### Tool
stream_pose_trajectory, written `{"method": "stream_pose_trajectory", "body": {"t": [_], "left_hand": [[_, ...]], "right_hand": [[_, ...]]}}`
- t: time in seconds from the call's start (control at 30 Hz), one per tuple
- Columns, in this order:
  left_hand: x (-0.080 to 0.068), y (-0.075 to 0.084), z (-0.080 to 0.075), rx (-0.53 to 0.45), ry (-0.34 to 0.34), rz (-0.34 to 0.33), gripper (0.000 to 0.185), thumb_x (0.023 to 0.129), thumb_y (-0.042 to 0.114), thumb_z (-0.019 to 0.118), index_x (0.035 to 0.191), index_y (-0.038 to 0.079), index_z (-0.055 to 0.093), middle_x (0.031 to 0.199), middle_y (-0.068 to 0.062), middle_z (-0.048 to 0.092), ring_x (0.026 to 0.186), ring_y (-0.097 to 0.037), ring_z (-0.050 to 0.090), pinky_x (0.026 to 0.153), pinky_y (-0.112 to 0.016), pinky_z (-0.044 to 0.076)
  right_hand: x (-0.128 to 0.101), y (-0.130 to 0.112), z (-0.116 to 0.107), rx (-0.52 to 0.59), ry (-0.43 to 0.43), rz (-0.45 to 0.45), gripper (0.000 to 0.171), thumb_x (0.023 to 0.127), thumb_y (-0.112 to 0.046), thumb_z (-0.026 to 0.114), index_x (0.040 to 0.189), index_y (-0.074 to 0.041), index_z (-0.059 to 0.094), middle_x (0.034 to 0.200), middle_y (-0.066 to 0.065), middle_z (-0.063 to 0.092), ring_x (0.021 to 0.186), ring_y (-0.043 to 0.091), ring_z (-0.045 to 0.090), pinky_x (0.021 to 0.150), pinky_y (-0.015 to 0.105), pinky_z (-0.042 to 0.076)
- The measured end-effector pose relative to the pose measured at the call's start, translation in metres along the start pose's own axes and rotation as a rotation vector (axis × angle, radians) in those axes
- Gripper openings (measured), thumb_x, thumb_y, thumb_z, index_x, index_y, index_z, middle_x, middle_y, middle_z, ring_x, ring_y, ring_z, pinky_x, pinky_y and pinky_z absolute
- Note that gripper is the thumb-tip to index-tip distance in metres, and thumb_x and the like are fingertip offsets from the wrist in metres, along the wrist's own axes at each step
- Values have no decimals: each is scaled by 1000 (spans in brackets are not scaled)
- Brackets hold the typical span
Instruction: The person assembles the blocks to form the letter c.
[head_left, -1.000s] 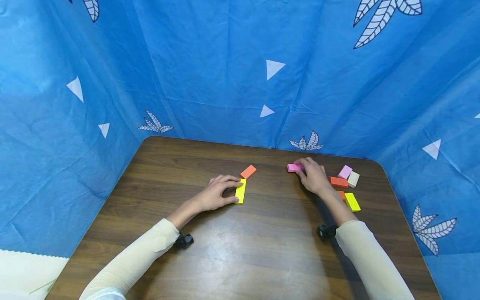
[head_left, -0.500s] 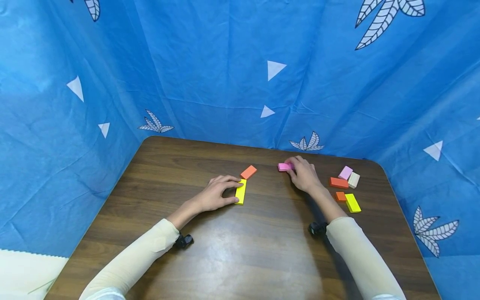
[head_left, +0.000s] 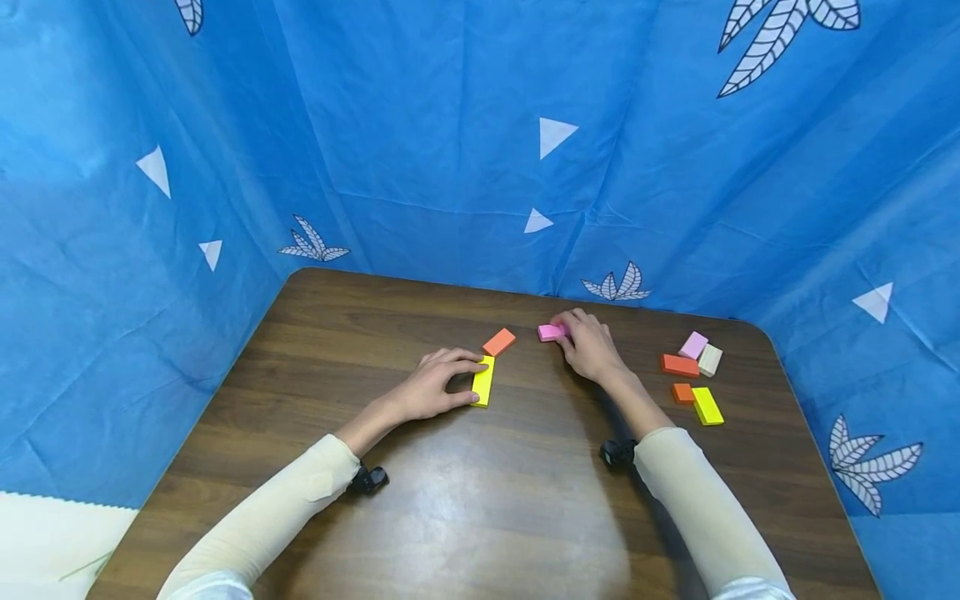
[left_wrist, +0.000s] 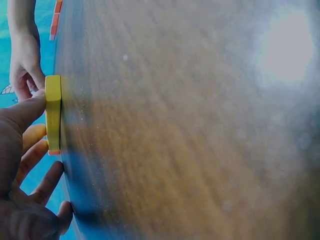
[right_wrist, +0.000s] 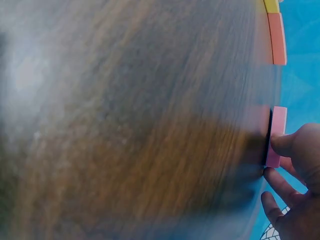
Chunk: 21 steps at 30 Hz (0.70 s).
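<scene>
Brown wooden surface [head_left: 480, 500], backed by a blue printed curtain [head_left: 450, 125]. Left hand [head_left: 431, 387], grip pinched on the long yellow block [head_left: 483, 381], index at the far end, thumb at the near end. Right hand [head_left: 588, 343], right of the yellow block, fingers curled on a pink block [head_left: 550, 332] lying on the surface. Orange block [head_left: 498, 342] just beyond the yellow block's far end. Cluster of blocks [head_left: 693, 379] well right of it: pink, cream, orange, yellow.

right hand [head_left: 588, 348] slid pink block [head_left: 550, 332] leftward.
</scene>
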<state>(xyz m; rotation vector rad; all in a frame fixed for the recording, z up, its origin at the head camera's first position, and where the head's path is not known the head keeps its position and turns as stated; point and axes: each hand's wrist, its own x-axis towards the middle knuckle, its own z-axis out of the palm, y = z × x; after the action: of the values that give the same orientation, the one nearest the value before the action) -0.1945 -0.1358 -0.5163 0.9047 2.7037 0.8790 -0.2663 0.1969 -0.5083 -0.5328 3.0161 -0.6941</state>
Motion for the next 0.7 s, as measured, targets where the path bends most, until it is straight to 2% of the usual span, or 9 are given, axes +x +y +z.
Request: {"method": "stream_pose_trajectory", "body": {"t": [0.7], "left_hand": [[0, 1, -2, 0, 3, 2, 55, 99, 38, 80, 150, 20, 66, 159, 1, 58, 150, -29, 51, 128, -66, 29]], "right_hand": [[14, -21, 11, 27, -17, -30, 27, 106, -11, 67, 133, -7, 66, 133, 16, 64, 124, 40, 58, 105, 59, 47]]}}
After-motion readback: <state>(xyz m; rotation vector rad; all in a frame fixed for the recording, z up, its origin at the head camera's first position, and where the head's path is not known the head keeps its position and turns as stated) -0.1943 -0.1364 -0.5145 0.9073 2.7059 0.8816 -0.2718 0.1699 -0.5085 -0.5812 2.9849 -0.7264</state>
